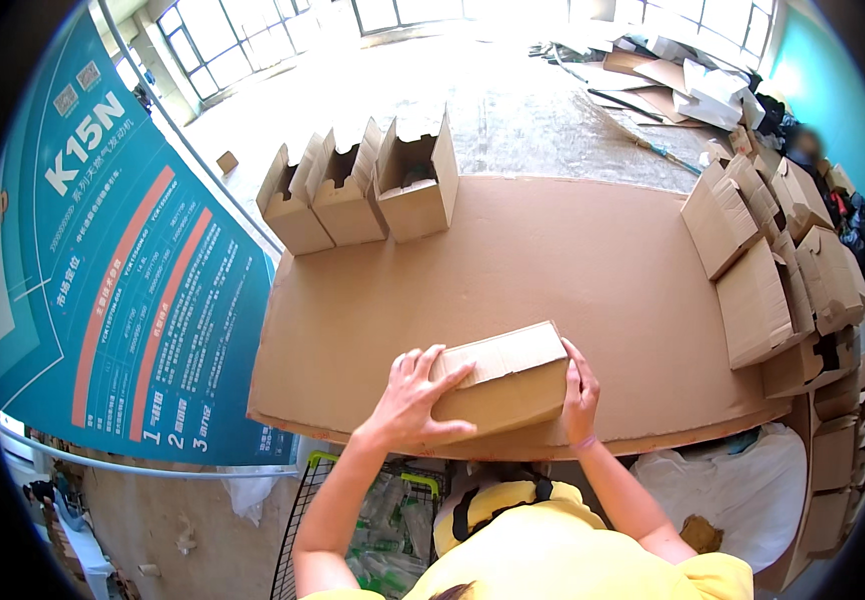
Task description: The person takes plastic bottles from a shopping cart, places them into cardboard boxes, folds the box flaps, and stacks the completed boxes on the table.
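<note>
A small brown cardboard box (513,398) lies on its long side near the front edge of the cardboard-covered table (573,260). My left hand (418,398) grips its left end, thumb and fingers spread around the corner. At the other end, my right hand (581,395) presses against the box with its fingers bent along the edge. The upper face of the box is closed; its underside is hidden. Three upright boxes, the nearest being an open-topped box (418,200), stand side by side at the table's back left. Something dark shows inside that one.
Stacked empty-looking cartons (753,300) crowd the table's right end. A tall blue-green banner (133,300) leans along the left. Below the front edge are a wire basket (298,520) of greenish plastic bottles and a white sack (743,490). Scrap cardboard (663,80) is heaped at far right.
</note>
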Motion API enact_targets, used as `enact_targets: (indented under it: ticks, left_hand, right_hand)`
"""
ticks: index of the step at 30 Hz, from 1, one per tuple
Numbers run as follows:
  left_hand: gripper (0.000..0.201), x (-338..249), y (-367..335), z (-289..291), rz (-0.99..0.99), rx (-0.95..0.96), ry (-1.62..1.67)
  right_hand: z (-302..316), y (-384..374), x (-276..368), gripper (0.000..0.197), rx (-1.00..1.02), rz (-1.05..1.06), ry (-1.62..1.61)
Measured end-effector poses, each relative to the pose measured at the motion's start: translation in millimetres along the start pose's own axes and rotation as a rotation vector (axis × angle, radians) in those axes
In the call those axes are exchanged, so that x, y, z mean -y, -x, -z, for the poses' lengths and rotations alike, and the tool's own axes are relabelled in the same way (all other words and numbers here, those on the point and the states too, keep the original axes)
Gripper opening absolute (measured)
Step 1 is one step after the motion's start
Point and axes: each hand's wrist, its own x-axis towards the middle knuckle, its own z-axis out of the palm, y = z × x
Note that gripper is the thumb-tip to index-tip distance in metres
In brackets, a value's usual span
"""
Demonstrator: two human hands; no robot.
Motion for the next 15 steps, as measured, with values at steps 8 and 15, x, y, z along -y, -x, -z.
enact_targets:
  ticks: [8,15]
  left_hand:
    - [0.094,-61.5,29.9,-32.1,0.123,-0.147,0.007]
    - [0.08,-102.0,11.5,-77.3,0.276,-0.364,-0.103]
  right_hand:
    - [-27.5,-83.2,-47.6,0.043,0.006,-0.027,-0.246]
    - [-44.1,-123.1,-72.2,0.058,-0.01,-0.201,-0.341]
